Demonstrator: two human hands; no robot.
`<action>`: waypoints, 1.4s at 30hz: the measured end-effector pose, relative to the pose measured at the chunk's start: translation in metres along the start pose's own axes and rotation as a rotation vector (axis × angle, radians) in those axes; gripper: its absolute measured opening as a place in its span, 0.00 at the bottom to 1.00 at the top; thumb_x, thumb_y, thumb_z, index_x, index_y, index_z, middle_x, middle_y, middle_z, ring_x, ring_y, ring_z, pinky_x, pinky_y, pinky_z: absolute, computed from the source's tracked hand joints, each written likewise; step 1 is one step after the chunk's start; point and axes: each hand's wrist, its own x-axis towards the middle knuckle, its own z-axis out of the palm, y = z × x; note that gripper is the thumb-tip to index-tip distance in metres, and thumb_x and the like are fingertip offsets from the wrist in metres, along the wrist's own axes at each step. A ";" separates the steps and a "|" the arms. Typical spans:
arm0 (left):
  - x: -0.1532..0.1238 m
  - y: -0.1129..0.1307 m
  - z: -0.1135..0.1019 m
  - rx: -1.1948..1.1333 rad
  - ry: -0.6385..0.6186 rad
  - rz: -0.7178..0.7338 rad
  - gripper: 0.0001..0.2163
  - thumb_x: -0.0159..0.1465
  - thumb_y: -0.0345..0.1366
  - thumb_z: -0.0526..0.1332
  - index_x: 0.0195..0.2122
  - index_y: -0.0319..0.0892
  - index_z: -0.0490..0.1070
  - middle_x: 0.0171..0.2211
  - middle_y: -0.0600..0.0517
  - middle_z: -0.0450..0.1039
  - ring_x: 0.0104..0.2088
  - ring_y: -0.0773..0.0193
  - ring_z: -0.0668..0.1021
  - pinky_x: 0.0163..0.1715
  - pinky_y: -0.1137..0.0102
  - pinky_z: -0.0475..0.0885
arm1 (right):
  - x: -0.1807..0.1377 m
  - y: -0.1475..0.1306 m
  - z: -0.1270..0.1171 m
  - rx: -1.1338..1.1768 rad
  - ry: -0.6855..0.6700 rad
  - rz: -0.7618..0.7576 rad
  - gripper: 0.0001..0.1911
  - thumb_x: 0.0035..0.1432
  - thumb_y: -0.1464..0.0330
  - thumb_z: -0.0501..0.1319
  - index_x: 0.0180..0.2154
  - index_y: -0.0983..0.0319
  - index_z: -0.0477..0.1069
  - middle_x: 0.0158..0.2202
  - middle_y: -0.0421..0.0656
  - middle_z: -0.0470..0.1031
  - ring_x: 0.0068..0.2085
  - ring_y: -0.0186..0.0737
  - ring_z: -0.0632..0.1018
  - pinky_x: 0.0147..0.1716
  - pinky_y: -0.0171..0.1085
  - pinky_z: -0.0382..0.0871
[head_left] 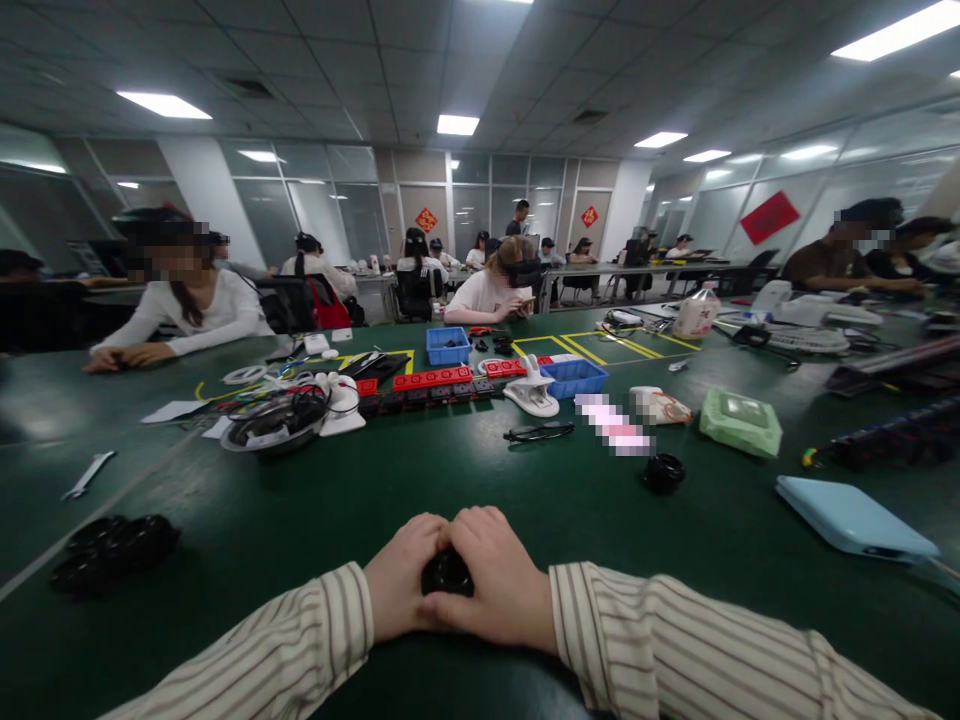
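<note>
Both hands meet at the near middle of the green table, wrapped round a small glossy black round part (448,574). My left hand (401,575) closes on it from the left, and my right hand (499,580) covers its top and right side. Fingers hide most of the part, so its exact kind does not show. A similar black ring-shaped part (664,472) lies beyond my right hand. Several more black round parts (120,550) sit in a cluster off to the left.
A wrench (90,475) lies at the left. Farther back are a metal bowl (274,437) of cables, a red and black strip (431,380), blue bins (574,378), glasses (538,432) and a green wipes pack (740,422). A light blue box (855,515) sits right. People sit around.
</note>
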 end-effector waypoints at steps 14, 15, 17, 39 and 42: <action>0.002 -0.013 -0.003 -0.024 -0.098 0.165 0.24 0.43 0.42 0.66 0.43 0.44 0.67 0.42 0.50 0.64 0.44 0.54 0.66 0.49 0.60 0.61 | 0.002 0.002 -0.006 0.260 -0.006 -0.390 0.15 0.47 0.66 0.51 0.40 0.62 0.61 0.39 0.46 0.69 0.42 0.40 0.67 0.43 0.42 0.60; 0.002 -0.013 -0.004 -0.047 -0.085 0.160 0.27 0.43 0.44 0.66 0.44 0.44 0.65 0.43 0.49 0.64 0.44 0.54 0.66 0.49 0.60 0.61 | 0.002 0.002 -0.006 0.261 0.029 -0.355 0.16 0.49 0.63 0.52 0.40 0.62 0.60 0.39 0.46 0.68 0.42 0.41 0.67 0.43 0.42 0.60; 0.001 -0.012 -0.004 -0.089 -0.053 0.150 0.30 0.43 0.48 0.66 0.46 0.43 0.63 0.44 0.48 0.63 0.45 0.54 0.66 0.48 0.59 0.62 | 0.002 0.003 -0.006 0.239 0.085 -0.267 0.19 0.50 0.56 0.53 0.40 0.63 0.61 0.38 0.46 0.67 0.40 0.42 0.67 0.40 0.42 0.60; 0.003 -0.018 0.000 -0.060 -0.110 0.220 0.22 0.43 0.43 0.67 0.40 0.45 0.69 0.41 0.51 0.67 0.42 0.56 0.68 0.48 0.62 0.61 | 0.002 0.002 -0.001 0.163 -0.106 -0.469 0.13 0.42 0.69 0.50 0.34 0.61 0.63 0.34 0.42 0.69 0.39 0.38 0.68 0.44 0.41 0.57; 0.003 -0.017 -0.001 -0.093 -0.114 0.224 0.33 0.41 0.49 0.67 0.48 0.45 0.63 0.46 0.49 0.65 0.46 0.53 0.66 0.52 0.58 0.57 | 0.004 0.004 -0.003 0.220 -0.045 -0.486 0.16 0.46 0.64 0.51 0.39 0.62 0.62 0.37 0.43 0.69 0.42 0.38 0.68 0.49 0.43 0.54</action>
